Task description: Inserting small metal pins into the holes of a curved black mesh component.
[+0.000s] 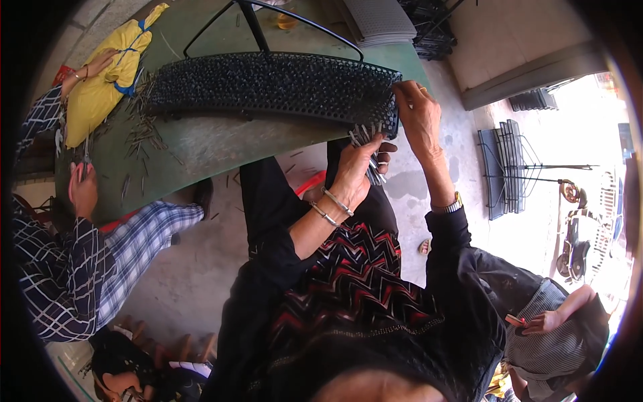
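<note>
A long black perforated metal rack (261,84) lies across the green table, its many holes crowded with small dark pieces. My left hand (353,173), two bangles on its wrist, is closed around a bunch of thin grey metallic-looking sticks (365,136) just below the rack's right end. At that end my right hand (420,114) pinches its fingers together against the rack's edge. Whatever those fingertips hold, if anything, is too small to make out. More loose sticks (144,130) lie scattered on the table, left of the rack.
On the left, a co-worker's hands hold a yellow bag (100,87) and red-handled scissors (82,171). Grey perforated panels (378,20) are stacked behind the rack on the table (214,141). Black wire racks (502,167) stand at right. Another person (552,328) is at lower right.
</note>
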Tool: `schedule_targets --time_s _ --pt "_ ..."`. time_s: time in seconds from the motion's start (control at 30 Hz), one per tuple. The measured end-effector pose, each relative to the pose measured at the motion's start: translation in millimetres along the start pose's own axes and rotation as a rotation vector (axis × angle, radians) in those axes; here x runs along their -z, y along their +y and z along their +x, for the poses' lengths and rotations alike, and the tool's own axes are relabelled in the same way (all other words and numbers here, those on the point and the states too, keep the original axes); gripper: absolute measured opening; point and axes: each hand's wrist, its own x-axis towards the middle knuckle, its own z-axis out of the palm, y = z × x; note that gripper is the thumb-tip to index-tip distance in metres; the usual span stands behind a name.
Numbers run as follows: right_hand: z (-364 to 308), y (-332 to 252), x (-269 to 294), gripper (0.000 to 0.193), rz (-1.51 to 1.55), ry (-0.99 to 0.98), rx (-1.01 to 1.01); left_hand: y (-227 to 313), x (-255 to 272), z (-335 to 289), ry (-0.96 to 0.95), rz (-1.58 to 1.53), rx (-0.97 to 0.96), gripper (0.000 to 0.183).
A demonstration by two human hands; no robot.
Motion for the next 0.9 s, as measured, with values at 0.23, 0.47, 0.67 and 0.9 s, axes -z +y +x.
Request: schedule_targets --time_s 0.23,0.47,0.67,0.9 --pt "0 -8 3 0.014 -0.128 -0.066 -0.017 -1 1 1 -0.004 0.021 -0.017 0.013" --pt "-12 -10 14 0.018 0.083 -0.221 -0.212 3 2 -2 0.006 0.039 -0.037 0.012" --pt "-22 -17 34 0.021 0.717 -0.649 -0.424 -2 2 -5 0.008 0.129 -0.059 0.014" --pt "-19 -10 42 0.014 0.532 -0.556 -0.261 -2 3 -10 -0.007 0.146 -0.072 0.021"
